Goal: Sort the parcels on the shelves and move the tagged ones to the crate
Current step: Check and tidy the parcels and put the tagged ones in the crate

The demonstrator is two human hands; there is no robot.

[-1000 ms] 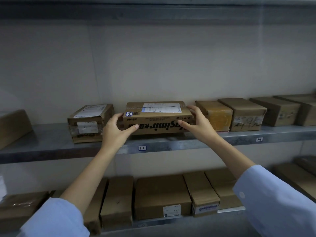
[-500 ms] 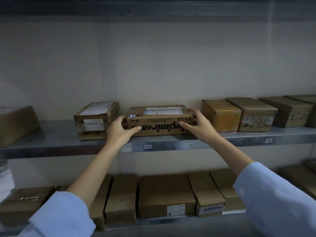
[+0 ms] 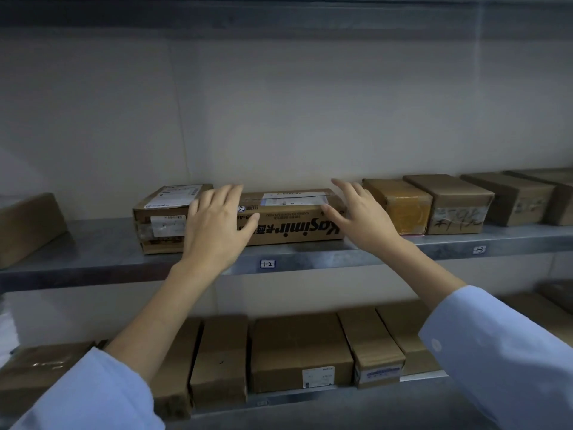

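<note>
We're hovering left hand [image 3: 217, 226] and right hand [image 3: 362, 218] open, gripping nothing, at the long parcel [image 3: 294, 226]: stiff cardboard, probably light, best taken by both ends.

single head view, close, facing the shelf [image 3: 93, 259] front; slightly downward

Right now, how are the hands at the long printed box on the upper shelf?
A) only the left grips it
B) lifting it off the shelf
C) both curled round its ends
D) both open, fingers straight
D: left hand and right hand show straight, spread fingers at the ends of the printed box, which sits on the shelf.
</note>
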